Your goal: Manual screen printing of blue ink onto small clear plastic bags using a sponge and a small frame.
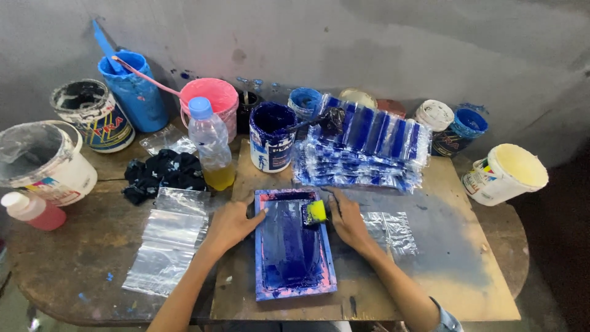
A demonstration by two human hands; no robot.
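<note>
Both hands on blue screen-print frame, centre of board.
L hand [230, 224] flat, fingers spread, steadying printing frame [294, 246] at its left edge; R hand [346, 220] pinching yellow squeegee [316, 212] at frame's far right. Printed bags stack [362, 154] just beyond.

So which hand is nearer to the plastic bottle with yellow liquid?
Left. The left hand lies just below the bottle; the right hand is farther right, across the blue screen frame.
</note>
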